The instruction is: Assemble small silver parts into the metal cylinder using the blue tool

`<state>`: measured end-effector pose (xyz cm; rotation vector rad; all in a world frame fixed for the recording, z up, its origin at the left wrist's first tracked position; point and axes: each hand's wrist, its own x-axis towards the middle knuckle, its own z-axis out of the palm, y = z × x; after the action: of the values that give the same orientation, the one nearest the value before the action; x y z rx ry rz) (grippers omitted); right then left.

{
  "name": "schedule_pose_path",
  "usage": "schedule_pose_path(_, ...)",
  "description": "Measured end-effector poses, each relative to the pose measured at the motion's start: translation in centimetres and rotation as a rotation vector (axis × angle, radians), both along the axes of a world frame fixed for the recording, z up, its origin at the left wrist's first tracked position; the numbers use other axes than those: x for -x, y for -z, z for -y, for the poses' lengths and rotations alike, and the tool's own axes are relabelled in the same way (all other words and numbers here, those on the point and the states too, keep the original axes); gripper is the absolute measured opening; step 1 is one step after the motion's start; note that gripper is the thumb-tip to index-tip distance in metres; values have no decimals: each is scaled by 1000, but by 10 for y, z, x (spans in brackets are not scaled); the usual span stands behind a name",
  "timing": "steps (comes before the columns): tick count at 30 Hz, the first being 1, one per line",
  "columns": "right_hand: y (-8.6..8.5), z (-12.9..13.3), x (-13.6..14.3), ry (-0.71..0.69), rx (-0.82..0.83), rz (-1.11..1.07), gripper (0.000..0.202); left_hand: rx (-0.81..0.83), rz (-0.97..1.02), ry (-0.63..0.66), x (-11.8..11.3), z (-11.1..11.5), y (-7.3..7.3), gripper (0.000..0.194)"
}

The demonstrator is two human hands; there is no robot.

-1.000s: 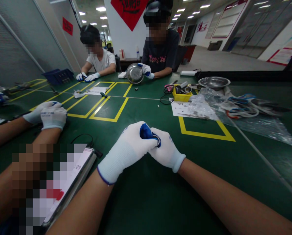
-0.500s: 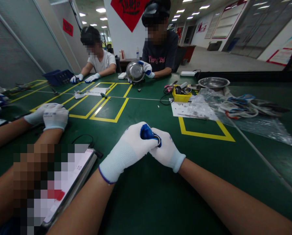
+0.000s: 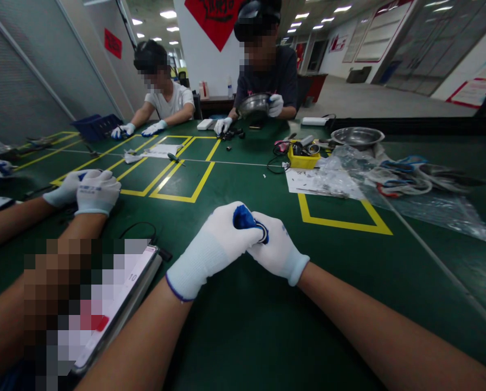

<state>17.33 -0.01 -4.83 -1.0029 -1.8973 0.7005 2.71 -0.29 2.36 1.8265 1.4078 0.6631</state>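
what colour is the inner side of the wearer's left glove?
Blue on the inner side of the left glove, best seen in the head view.

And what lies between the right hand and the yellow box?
In the head view, a white sheet lies nearest the yellow box, then green tabletop toward the right hand.

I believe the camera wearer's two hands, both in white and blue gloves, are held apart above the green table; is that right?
Not quite: the head view shows the left hand and right hand held together, not apart. Both do wear white and blue gloves above the green table.
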Motion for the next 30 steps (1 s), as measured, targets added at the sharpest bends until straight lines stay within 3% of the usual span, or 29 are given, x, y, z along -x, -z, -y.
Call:
schedule_pose_path(22, 1, 0, 0, -10, 24, -14, 17, 19, -23, -37, -4, 0, -3, 16)
schedule_pose_path(30, -1, 1, -1, -6, 43, -30, 15, 11, 50, 26, 0, 0, -1, 12)
